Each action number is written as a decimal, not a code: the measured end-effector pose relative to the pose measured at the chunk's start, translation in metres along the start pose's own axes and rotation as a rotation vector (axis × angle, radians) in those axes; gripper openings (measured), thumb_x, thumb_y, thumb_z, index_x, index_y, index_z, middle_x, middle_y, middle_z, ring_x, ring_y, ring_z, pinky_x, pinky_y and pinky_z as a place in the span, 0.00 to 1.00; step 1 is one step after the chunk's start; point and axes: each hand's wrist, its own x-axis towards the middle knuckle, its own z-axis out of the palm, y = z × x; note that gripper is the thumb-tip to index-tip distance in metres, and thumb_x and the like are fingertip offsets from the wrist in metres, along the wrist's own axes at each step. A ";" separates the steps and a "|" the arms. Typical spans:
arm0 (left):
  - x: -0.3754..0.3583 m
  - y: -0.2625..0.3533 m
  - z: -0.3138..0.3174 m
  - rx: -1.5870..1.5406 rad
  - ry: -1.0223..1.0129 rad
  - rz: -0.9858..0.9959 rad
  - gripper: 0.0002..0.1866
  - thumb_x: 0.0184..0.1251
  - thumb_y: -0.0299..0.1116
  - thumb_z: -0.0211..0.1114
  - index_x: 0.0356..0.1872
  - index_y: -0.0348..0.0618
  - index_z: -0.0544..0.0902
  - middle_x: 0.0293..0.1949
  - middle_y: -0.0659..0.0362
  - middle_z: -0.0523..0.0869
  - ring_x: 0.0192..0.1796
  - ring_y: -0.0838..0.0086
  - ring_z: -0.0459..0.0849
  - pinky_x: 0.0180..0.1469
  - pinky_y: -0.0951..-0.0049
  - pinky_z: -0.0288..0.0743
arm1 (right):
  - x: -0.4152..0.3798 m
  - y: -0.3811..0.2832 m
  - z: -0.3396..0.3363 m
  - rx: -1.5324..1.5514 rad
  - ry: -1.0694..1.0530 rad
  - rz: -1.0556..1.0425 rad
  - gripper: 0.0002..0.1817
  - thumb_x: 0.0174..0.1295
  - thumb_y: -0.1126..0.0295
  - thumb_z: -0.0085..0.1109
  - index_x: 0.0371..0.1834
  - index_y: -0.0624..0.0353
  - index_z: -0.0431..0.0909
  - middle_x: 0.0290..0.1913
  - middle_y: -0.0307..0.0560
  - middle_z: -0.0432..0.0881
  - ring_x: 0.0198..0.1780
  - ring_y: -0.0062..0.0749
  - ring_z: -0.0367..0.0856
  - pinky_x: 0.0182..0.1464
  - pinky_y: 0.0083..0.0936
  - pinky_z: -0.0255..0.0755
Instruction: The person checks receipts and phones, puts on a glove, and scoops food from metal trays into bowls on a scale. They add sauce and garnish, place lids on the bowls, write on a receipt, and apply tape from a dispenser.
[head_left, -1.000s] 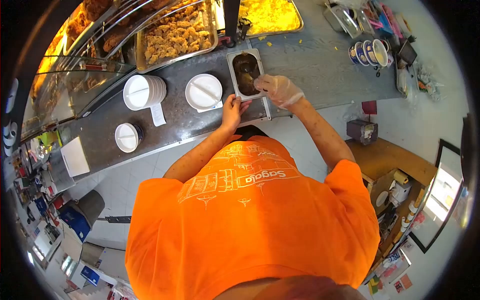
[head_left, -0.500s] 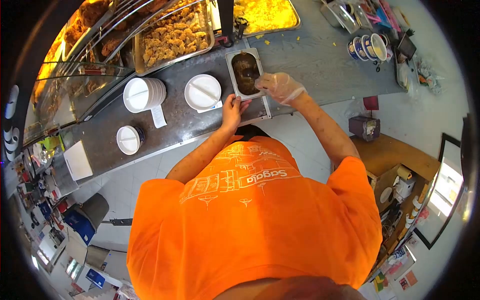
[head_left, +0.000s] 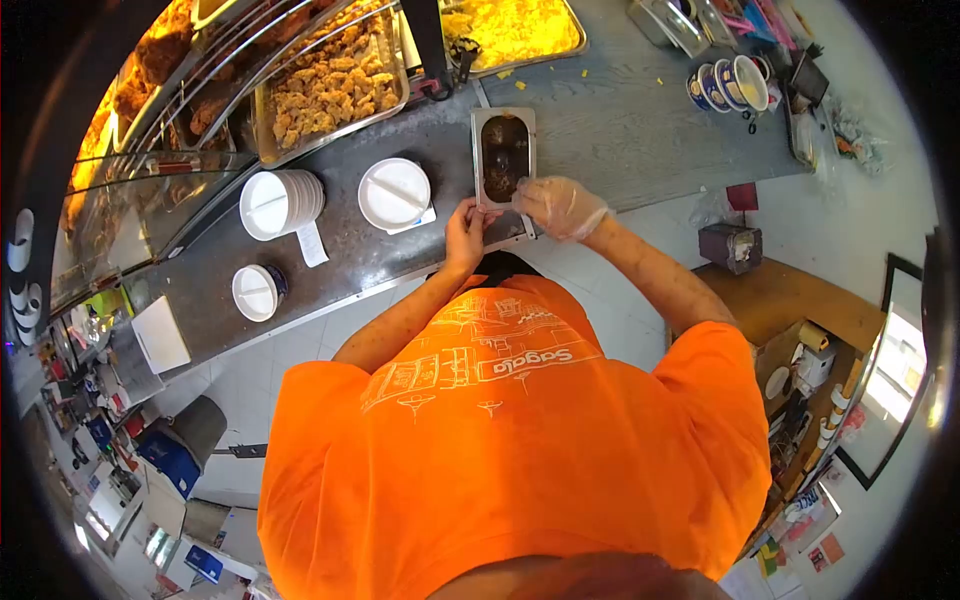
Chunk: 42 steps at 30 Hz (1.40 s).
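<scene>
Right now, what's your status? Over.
Left hand at metal pan, near edge. Gloved right hand at near right corner; grip unclear. Dark contents inside. White tub off left.

On the counter point(head_left: 350, 250), a bowl point(head_left: 394, 194) sits right of a bowl stack point(head_left: 283, 204) and left of a pan point(head_left: 477, 155).

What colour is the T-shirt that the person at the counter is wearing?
Bright orange, with white line drawings and lettering across the T-shirt; the head view shows it best.

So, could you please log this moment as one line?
left hand at near edge of metal pan | gloved right hand at its near right corner, grip unclear | dark contents inside | white tub left of pan
</scene>
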 end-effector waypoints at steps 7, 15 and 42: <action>-0.004 0.013 0.007 0.047 -0.001 0.010 0.10 0.74 0.29 0.49 0.44 0.31 0.73 0.38 0.54 0.82 0.44 0.71 0.84 0.48 0.77 0.77 | -0.018 -0.041 0.022 0.407 0.290 0.548 0.07 0.59 0.71 0.58 0.37 0.61 0.79 0.39 0.49 0.82 0.38 0.39 0.83 0.40 0.30 0.77; -0.003 0.019 0.002 0.116 -0.017 0.023 0.10 0.74 0.30 0.48 0.44 0.30 0.73 0.35 0.56 0.81 0.44 0.71 0.84 0.49 0.76 0.77 | -0.026 -0.031 0.066 1.454 0.869 1.218 0.11 0.61 0.68 0.61 0.38 0.66 0.76 0.41 0.50 0.81 0.42 0.40 0.83 0.48 0.30 0.78; -0.061 0.016 -0.105 0.145 -0.099 -0.371 0.15 0.69 0.38 0.55 0.53 0.43 0.74 0.40 0.60 0.82 0.42 0.78 0.80 0.44 0.77 0.74 | 0.055 -0.061 0.025 1.627 1.009 1.165 0.14 0.60 0.66 0.62 0.40 0.67 0.74 0.39 0.55 0.81 0.38 0.40 0.82 0.45 0.31 0.79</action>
